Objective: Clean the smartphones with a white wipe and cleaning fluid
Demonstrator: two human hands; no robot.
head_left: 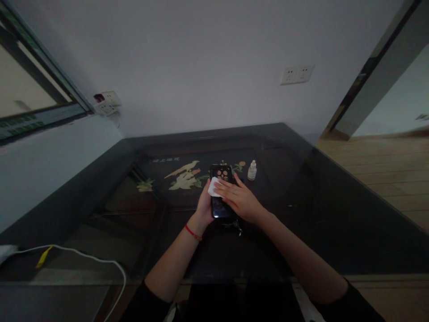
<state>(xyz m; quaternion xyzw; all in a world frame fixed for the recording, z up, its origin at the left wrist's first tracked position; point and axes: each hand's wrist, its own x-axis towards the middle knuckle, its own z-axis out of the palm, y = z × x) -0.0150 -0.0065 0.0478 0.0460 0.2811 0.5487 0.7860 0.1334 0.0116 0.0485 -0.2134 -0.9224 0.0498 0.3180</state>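
A dark phone in a black case [221, 175] is held above the dark glass table [301, 210], its back with camera cutouts facing up. My left hand [204, 206] grips the phone from its left side; a red string circles that wrist. My right hand [238, 199] lies over the phone's back, fingers pressing a small white cloth [213, 186] against it. A small white dropper bottle [252, 170] stands upright on the table just right of the phone.
Beneath the glass is an inlaid picture of birds [184, 175]. A white cable [94, 261] with a yellow tag curls at the lower left. Wall sockets [296, 74] are on the back wall, more sockets [107, 103] at the left corner. A doorway with wooden floor [385, 170] is at right.
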